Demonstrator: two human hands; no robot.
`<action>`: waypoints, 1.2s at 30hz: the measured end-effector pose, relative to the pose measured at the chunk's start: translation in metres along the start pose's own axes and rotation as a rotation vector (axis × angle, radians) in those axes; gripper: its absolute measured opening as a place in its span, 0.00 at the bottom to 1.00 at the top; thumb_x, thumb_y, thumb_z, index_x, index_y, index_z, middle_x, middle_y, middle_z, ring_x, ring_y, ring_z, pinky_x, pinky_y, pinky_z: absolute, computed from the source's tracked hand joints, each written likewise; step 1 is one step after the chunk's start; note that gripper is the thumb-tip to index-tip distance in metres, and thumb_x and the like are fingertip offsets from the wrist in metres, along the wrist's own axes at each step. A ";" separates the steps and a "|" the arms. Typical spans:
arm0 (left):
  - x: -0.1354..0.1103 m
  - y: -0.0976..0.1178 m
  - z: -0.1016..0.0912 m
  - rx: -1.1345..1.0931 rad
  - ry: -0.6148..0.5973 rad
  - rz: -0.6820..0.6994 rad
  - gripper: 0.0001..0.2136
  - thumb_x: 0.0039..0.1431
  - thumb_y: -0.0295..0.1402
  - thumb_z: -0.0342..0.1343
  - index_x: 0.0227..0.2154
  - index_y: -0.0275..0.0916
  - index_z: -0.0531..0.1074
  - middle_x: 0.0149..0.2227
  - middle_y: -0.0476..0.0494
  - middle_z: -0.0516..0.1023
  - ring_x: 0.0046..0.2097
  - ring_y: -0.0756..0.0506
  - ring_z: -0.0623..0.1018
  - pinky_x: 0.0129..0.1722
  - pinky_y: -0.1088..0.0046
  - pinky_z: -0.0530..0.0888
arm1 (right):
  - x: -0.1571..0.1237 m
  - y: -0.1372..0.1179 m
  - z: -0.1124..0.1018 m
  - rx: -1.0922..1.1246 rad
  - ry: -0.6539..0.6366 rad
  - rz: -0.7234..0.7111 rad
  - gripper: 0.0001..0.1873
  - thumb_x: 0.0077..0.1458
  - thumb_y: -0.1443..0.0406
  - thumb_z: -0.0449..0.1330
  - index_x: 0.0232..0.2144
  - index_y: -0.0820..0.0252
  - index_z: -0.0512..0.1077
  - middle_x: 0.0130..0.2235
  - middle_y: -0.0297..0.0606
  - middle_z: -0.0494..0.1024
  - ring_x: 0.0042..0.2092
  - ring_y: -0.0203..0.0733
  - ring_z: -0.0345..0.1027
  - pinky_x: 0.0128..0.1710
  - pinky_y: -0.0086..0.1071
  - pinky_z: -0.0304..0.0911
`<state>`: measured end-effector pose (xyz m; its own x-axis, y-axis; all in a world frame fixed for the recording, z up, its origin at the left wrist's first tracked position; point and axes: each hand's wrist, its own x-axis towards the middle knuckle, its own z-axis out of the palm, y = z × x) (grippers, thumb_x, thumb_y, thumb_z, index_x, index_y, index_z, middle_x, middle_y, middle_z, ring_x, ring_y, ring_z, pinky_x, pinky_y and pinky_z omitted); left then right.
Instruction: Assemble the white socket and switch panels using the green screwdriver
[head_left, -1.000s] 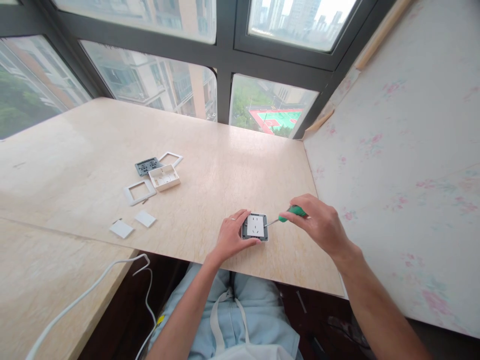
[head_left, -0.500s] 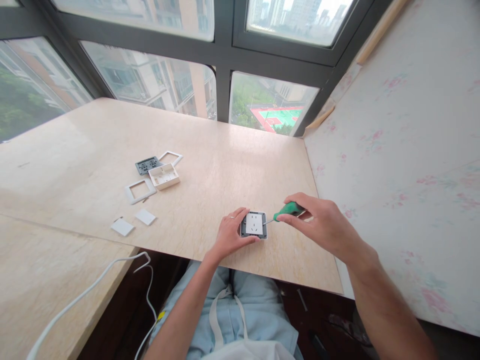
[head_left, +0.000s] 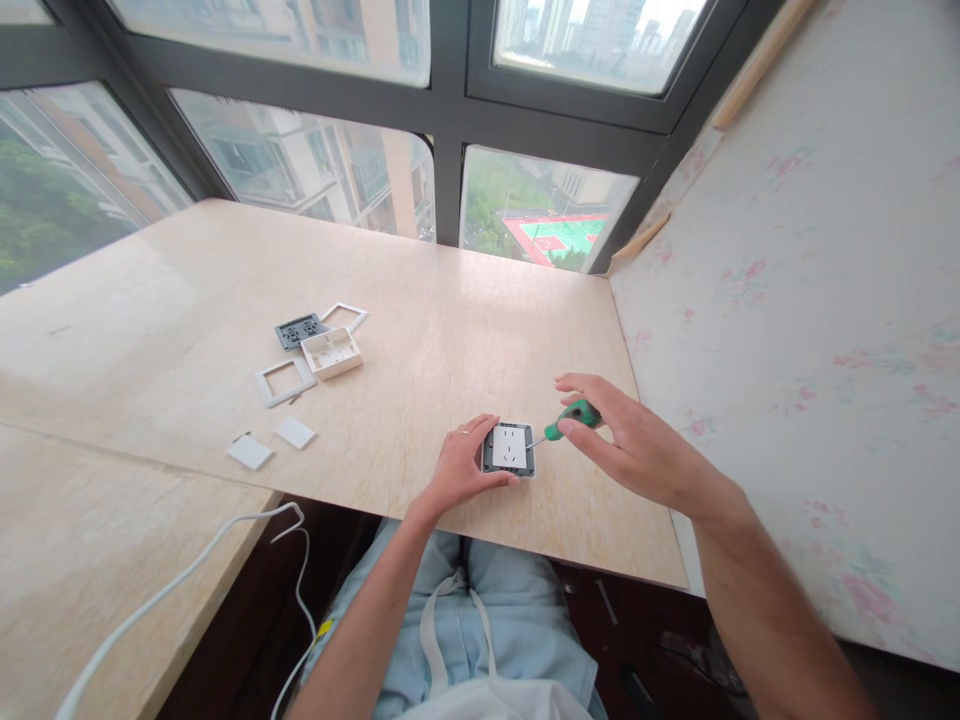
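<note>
A wall socket (head_left: 509, 448) with a white face and grey frame lies near the front edge of the beige table (head_left: 420, 300). My left hand (head_left: 459, 466) is wrapped round its left side and holds it down. My right hand (head_left: 630, 440) pinches a green-handled screwdriver (head_left: 571, 418) between thumb and fingers, the other fingers spread. The screwdriver's metal tip rests at the socket's right edge.
Further left on the table lie a grey switch module (head_left: 300, 331), a white back box (head_left: 331, 352), two white frames (head_left: 283, 381), and two white cover plates (head_left: 250, 452). A white cable (head_left: 187, 570) hangs off the front left. A papered wall (head_left: 810, 300) stands to the right.
My right hand has turned on the screwdriver handle, fingers opening out more. The handle has shifted slightly left and up. My left hand and the socket stay in place.
</note>
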<state>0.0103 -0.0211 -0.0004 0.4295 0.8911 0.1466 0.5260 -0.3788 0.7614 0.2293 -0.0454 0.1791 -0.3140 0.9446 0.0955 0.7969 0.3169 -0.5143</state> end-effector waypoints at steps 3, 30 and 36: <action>0.000 -0.005 -0.004 -0.052 -0.047 -0.006 0.48 0.43 0.50 0.69 0.65 0.44 0.55 0.65 0.35 0.62 0.64 0.33 0.64 0.62 0.51 0.60 | -0.001 0.002 0.001 0.103 -0.027 0.025 0.17 0.63 0.57 0.53 0.53 0.54 0.66 0.41 0.41 0.79 0.42 0.45 0.75 0.41 0.38 0.71; 0.004 0.003 -0.020 -0.295 -0.061 -0.093 0.38 0.38 0.42 0.73 0.55 0.44 0.68 0.56 0.41 0.72 0.56 0.36 0.72 0.57 0.55 0.68 | 0.009 -0.005 0.037 0.298 0.239 -0.166 0.07 0.65 0.61 0.54 0.43 0.55 0.67 0.39 0.38 0.77 0.41 0.42 0.75 0.42 0.37 0.68; 0.003 0.002 -0.018 -0.292 -0.060 -0.086 0.38 0.38 0.41 0.73 0.55 0.44 0.67 0.57 0.40 0.71 0.57 0.36 0.71 0.59 0.55 0.66 | 0.012 -0.007 0.038 0.277 0.213 -0.174 0.06 0.65 0.61 0.54 0.42 0.55 0.67 0.38 0.38 0.77 0.41 0.41 0.74 0.41 0.36 0.67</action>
<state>-0.0009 -0.0142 0.0131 0.4395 0.8972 0.0432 0.3326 -0.2072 0.9200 0.2005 -0.0394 0.1515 -0.2944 0.8846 0.3616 0.5626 0.4663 -0.6827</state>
